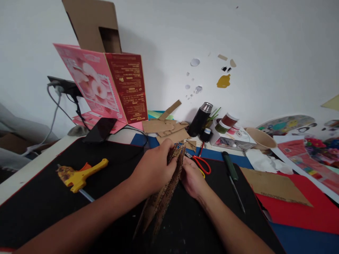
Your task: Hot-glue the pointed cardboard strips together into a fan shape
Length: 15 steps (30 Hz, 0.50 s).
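Note:
A brown cardboard piece [169, 190] with printed lettering is folded into several layers and stands edge-on above the black mat. My left hand [159, 165] is closed on its upper part, thumb and fingers pinching the near layer. My right hand [193, 178] holds the same cardboard from the right side, its fingertips partly hidden behind the layers. Just beyond my right hand lie scissors with red handles [203, 165], their blades partly covered. A bit of yellow handle shows beside my right hand.
At left on the black mat [111, 208] lies a yellow glue gun [79, 174], with a phone [100, 129] behind it. A green utility knife [233, 180] lies at right, blade out. Cardboard scraps [161, 126], a black thermos [200, 120] and a cardboard sheet [275, 187] surround the mat.

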Each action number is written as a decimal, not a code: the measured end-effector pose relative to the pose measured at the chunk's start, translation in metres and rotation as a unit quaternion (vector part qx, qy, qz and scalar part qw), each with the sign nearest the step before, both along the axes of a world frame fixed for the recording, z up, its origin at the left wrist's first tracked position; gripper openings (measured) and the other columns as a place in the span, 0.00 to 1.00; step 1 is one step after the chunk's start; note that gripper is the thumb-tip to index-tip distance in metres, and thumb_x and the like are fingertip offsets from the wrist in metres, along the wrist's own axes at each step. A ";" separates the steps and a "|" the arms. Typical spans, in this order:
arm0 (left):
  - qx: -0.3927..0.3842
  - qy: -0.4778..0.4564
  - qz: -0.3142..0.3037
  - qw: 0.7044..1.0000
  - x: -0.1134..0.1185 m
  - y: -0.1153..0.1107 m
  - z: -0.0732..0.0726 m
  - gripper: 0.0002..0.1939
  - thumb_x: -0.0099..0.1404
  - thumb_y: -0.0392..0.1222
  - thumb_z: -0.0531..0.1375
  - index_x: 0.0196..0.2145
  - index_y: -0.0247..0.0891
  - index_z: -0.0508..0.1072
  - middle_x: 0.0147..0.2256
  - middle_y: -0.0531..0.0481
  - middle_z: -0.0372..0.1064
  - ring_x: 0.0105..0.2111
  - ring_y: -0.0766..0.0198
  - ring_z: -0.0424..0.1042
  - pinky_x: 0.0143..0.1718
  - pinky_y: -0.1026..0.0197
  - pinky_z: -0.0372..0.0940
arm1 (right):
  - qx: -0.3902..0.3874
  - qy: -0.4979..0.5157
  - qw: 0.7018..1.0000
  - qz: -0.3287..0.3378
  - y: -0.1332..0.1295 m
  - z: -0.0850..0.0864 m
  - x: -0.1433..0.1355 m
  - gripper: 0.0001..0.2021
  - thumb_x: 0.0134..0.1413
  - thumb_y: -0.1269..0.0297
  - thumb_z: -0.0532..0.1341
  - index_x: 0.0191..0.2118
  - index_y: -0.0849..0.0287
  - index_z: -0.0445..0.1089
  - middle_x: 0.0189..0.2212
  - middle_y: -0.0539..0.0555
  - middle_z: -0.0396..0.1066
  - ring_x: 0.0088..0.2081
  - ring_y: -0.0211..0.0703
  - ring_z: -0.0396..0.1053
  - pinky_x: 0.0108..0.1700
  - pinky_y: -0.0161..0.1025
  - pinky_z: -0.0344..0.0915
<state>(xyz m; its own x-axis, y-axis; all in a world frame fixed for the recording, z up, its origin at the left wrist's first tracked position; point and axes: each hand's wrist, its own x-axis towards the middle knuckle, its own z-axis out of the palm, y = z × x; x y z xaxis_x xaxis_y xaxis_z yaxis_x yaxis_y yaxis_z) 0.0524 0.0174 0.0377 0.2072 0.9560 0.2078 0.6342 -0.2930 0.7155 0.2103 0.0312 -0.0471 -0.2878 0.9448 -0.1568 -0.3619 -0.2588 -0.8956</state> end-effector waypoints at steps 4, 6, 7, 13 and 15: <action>0.002 0.021 0.003 1.000 0.001 0.000 -0.001 0.05 0.66 0.36 0.56 0.40 0.42 0.65 0.32 0.48 0.74 0.33 0.52 0.76 0.31 0.57 0.59 | 0.001 -0.005 1.000 -0.003 0.001 -0.004 0.001 0.20 0.52 0.42 0.69 0.33 0.55 0.72 0.19 0.45 0.62 0.19 0.37 0.57 0.25 0.36 0.63; 0.006 0.026 0.001 1.000 0.001 -0.001 -0.001 0.05 0.66 0.36 0.56 0.40 0.43 0.65 0.33 0.47 0.75 0.33 0.51 0.76 0.31 0.57 0.59 | 0.005 -0.020 1.000 -0.010 0.000 -0.005 0.001 0.20 0.52 0.41 0.69 0.34 0.55 0.73 0.19 0.45 0.62 0.19 0.38 0.58 0.25 0.36 0.62; 0.008 0.029 0.001 1.000 0.001 -0.001 0.000 0.05 0.66 0.36 0.56 0.40 0.42 0.65 0.34 0.47 0.75 0.34 0.50 0.77 0.31 0.56 0.60 | 0.007 -0.028 1.000 -0.013 0.000 -0.005 0.001 0.21 0.52 0.41 0.69 0.35 0.55 0.73 0.19 0.46 0.63 0.19 0.38 0.59 0.25 0.36 0.61; 0.008 0.046 0.000 0.999 0.001 -0.002 0.001 0.07 0.67 0.36 0.56 0.42 0.42 0.66 0.35 0.45 0.77 0.35 0.50 0.78 0.32 0.56 0.61 | 0.011 -0.043 0.999 -0.017 -0.002 0.000 -0.002 0.22 0.49 0.40 0.69 0.37 0.55 0.74 0.22 0.49 0.70 0.24 0.44 0.69 0.27 0.37 0.64; 0.006 0.046 0.001 0.999 0.001 -0.002 0.000 0.07 0.67 0.36 0.56 0.43 0.42 0.66 0.36 0.44 0.77 0.35 0.49 0.78 0.32 0.56 0.62 | 0.010 -0.037 0.999 -0.012 -0.002 0.000 -0.003 0.22 0.50 0.40 0.69 0.37 0.54 0.75 0.23 0.50 0.72 0.26 0.45 0.70 0.28 0.38 0.65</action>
